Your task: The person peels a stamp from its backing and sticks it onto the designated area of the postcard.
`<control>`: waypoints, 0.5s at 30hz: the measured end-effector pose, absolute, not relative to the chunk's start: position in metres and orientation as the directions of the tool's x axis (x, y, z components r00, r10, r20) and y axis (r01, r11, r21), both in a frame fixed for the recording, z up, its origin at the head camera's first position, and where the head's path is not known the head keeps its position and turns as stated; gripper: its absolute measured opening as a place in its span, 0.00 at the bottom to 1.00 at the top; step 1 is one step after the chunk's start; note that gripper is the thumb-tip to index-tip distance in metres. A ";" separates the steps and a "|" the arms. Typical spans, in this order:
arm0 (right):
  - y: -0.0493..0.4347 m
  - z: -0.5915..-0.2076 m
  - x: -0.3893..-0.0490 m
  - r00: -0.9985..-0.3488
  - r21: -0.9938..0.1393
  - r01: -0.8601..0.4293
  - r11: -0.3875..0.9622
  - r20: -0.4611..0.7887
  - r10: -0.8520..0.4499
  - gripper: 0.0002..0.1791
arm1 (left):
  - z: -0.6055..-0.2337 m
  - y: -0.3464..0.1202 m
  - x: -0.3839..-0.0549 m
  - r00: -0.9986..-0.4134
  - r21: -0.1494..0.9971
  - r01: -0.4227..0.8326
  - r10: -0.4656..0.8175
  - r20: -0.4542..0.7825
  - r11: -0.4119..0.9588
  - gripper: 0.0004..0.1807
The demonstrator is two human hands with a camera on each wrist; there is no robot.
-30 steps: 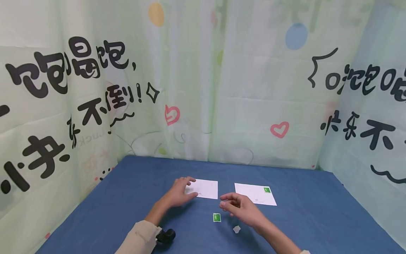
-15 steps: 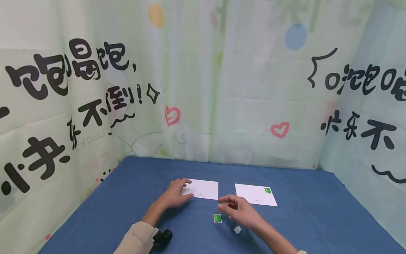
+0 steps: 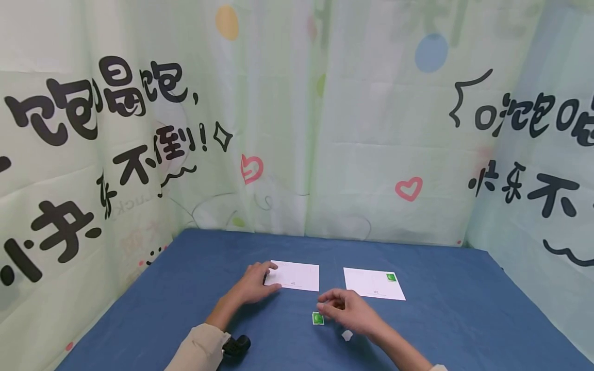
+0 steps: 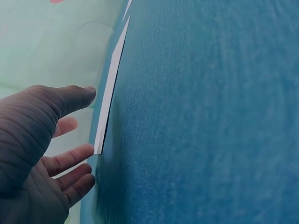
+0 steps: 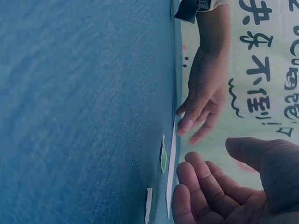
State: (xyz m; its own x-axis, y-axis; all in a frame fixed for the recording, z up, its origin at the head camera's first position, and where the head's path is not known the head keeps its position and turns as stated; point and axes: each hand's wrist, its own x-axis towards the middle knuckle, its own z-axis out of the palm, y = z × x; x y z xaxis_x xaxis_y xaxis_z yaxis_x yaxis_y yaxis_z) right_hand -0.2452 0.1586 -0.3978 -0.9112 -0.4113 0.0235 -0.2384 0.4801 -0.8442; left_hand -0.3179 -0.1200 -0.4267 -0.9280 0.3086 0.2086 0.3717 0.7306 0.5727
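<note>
Hovering over the near middle of the blue cloth (image 3: 419,330), the right hand (image 3: 347,310) has its fingers softly bent, and the right wrist view shows the thumb standing well apart from them, with a clear gap between. Right under those fingertips, in the head view, sits the loose green stamp (image 3: 317,319), lying on the cloth, green face up with a pale border; fingers and stamp look apart. Just nearer the person, below that same hand, there's a small white scrap (image 3: 347,336) on the cloth too. Over on the other side, the left hand (image 3: 252,284) is spread at the left end of the plain white card (image 3: 297,276), thumb by the near corner, forefinger by the far one, thumb and fingers wide apart; whether a fingertip actually touches the card, I cannot tell. That card lies flat, a little grey print along its near edge. To its right, across a strip of blue, lies the stamped white card (image 3: 368,285), its own green stamp (image 3: 391,277) up in the far right corner. A black device (image 3: 236,346) sits at the left wrist, beside a cream sleeve (image 3: 199,348), and behind everything hangs a pale green curtain (image 3: 362,154) with black lettering and pink hearts.
</note>
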 end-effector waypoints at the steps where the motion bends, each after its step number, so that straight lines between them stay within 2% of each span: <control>1: 0.159 -0.398 -0.246 -0.911 -0.839 -0.241 0.488 0.022 -0.412 0.18 | -0.426 -0.120 -0.318 -0.927 0.570 0.373 0.311 0.209 0.732 0.25; 15: 0.157 -0.400 -0.245 -0.897 -0.834 -0.253 0.490 0.012 -0.443 0.14 | -0.426 -0.120 -0.316 -0.937 0.569 0.346 0.301 0.175 0.746 0.25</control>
State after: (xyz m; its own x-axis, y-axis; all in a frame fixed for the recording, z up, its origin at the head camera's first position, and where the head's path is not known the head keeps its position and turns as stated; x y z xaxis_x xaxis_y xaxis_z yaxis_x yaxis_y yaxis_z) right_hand -0.2449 0.1573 -0.3999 -0.8966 -0.4426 0.0124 -0.2534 0.4900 -0.8341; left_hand -0.3162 -0.1200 -0.4259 -0.9375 0.3010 0.1747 0.3456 0.7463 0.5688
